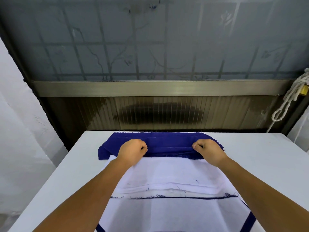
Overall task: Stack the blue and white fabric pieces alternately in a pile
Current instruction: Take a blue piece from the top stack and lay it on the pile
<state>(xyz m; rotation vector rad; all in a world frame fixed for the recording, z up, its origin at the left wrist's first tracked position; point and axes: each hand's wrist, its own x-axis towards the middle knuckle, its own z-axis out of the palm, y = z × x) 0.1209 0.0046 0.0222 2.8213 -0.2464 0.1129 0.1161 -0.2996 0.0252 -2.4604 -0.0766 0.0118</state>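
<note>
The blue fabric piece (167, 144) lies bunched across the far end of the pile, its frayed near edge resting on the white fabric piece (167, 173) that forms the pile's exposed top. The left hand (132, 151) and right hand (209, 150) each pinch that near edge with curled fingers, one towards each end, probably so the piece can be drawn flat and square over the white one. One blue piece and one white piece show plainly on top; thin blue edges peeking out nearer the person suggest at least two more blue layers lower in the pile, though the exact count cannot be told. The pile sits on a pale bench (267, 164), and beyond it stands a frosted window (150, 39).
</note>
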